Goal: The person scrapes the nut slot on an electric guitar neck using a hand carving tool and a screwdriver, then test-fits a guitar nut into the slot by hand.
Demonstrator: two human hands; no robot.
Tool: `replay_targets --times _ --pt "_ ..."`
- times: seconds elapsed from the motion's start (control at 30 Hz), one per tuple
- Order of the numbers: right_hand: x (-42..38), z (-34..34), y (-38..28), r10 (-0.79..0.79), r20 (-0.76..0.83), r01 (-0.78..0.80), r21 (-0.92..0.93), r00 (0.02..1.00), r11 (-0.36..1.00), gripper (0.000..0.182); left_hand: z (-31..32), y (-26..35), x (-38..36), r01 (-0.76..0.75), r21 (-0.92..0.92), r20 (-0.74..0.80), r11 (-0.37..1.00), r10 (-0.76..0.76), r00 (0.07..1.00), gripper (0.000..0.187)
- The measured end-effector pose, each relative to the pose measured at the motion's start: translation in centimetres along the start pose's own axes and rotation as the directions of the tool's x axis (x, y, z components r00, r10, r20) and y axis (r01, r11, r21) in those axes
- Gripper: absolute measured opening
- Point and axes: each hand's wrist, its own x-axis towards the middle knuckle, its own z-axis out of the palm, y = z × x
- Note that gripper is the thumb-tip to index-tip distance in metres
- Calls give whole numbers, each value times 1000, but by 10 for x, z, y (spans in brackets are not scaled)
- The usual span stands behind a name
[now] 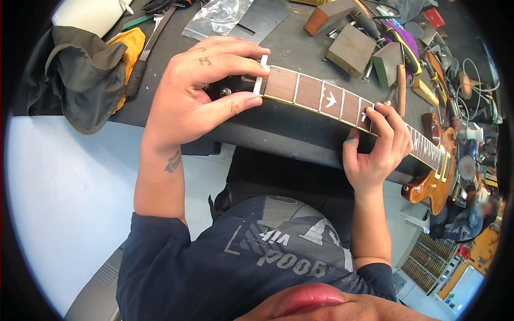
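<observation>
An electric guitar lies across the bench, its fretted neck (309, 93) toward me and its amber-brown body (435, 187) at the right. Bird-shaped pale inlays mark the dark wood fretboard. My left hand (198, 88) pinches a white strip, a guitar nut (261, 80), between thumb and fingertips at the headstock end of the fretboard. The strip reaches slightly past the far edge of the neck. Part of the black headstock (227, 87) shows under that palm. My right hand (379, 144) is wrapped around the neck farther along, fingers over the fretboard and thumb at the near edge.
Dark cloth (75, 80) hangs over the bench's left edge, beside a black-handled file (140, 69). A plastic bag (217, 18) lies at the back. Wooden blocks (350, 49), pliers (404, 51) and several tools crowd the right. Another person (466, 222) sits at far right.
</observation>
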Motion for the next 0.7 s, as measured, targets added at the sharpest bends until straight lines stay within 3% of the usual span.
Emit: replay_targets --times 0.3,0.7 --pt "0 1 1 -4 -4 4 7 1000 1000 61 4 0 -3 40 -47 5 998 -40 999 38" --pt "0 1 0 5 0 -5 5 1000 1000 60 1 -2 1 -44 73 42 996 41 998 35"
